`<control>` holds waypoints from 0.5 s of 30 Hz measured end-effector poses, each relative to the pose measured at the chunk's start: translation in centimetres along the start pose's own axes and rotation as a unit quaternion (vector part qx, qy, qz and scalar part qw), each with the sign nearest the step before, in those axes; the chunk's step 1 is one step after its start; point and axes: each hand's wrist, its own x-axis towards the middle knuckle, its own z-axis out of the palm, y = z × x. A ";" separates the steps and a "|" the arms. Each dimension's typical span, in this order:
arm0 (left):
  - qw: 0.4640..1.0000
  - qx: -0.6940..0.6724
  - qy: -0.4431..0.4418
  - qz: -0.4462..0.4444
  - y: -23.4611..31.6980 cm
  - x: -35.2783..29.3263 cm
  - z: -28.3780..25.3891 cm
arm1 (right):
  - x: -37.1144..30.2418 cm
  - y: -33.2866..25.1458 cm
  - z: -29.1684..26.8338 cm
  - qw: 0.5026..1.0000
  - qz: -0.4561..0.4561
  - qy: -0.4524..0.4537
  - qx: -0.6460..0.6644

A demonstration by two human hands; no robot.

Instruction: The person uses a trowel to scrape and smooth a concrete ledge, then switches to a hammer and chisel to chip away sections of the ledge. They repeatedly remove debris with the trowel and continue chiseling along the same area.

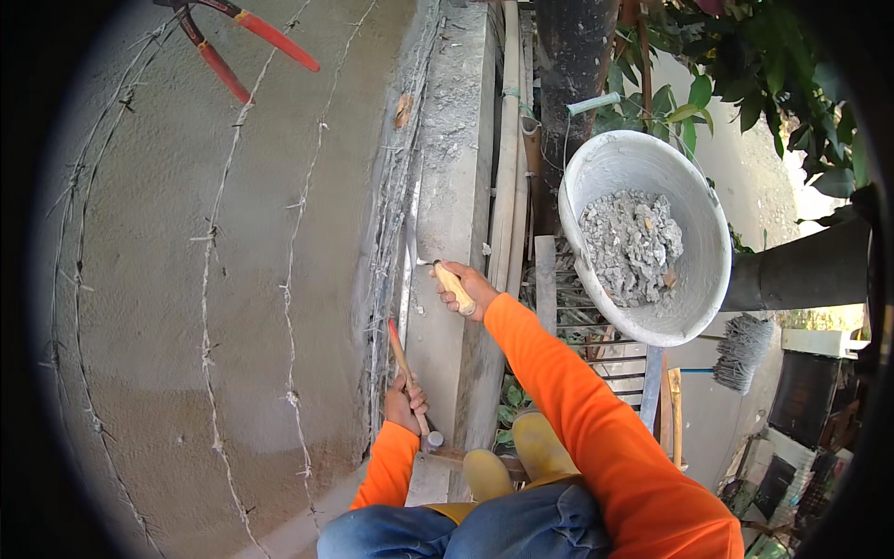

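Observation:
My right hand [477, 291] is wrapped round the pale wooden handle of a trowel [413, 244]. Its bent metal neck leads to a long narrow blade lying along the gap between the grey wall and the concrete ledge [452, 177]. Lower down, my left hand [402, 407] grips a wooden-handled tool [399, 352] with a red tip and a grey, rounded lower end; its exact kind is unclear. That red tip points up along the rough seam of wires and mortar [377, 279], which runs beside both hands.
Strands of barbed wire [212, 354] cross the wall at left, with red-handled pliers [251, 47] at the top. To the right, a white basin [698, 307] holds grey rubble [633, 247] above a metal grate. A grey brush [743, 352] and leafy branches [689, 102] lie beyond. Yellow boots [535, 445] stand below.

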 end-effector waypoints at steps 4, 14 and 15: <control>0.999 0.045 0.020 -0.017 -1.0 0.7 0.1 | 0.5 -1.9 0.0 1.000 -0.007 -0.001 -0.009; 0.982 0.177 0.060 -0.008 -2.9 1.2 0.3 | -3.3 5.6 3.0 0.988 -0.103 0.097 0.062; 0.978 0.197 0.069 -0.003 -3.0 1.4 0.1 | -4.1 5.6 3.2 0.983 -0.121 0.126 0.064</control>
